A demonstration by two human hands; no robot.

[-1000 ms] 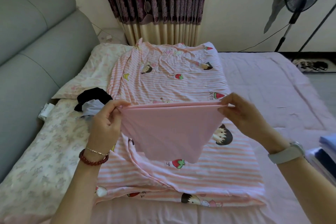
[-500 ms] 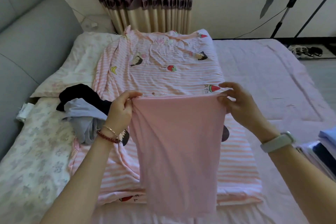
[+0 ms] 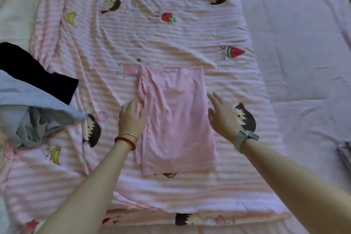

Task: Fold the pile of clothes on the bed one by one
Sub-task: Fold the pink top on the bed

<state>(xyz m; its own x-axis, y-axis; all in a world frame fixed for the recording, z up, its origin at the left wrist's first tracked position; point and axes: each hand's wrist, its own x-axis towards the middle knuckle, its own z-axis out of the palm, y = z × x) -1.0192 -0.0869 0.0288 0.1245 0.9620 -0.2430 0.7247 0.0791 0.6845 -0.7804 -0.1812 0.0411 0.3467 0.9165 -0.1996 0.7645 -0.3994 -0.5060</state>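
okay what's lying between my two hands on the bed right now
In the head view, the plain pink garment lies flat on the striped quilt between your left hand and right hand.

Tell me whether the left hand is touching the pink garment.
Touching. The head view shows the left hand with its fingers resting on the bunched left edge of the pink garment.

The pile of unfolded clothes [image 3: 36, 99], lying left of the pink garment [image 3: 176, 120], is being cut off by the left edge. A strawberry print [image 3: 169, 175] on the striped quilt [image 3: 171, 40] is being hidden under the pink garment's near hem. Part of a cartoon head [image 3: 246, 120] is being covered by the right hand [image 3: 223, 118]. A folded stack [image 3: 344, 156], well right of the pink garment, is being cropped and blurred. The left hand's [image 3: 132, 120] fingertips are being lost in the garment's bunched edge.
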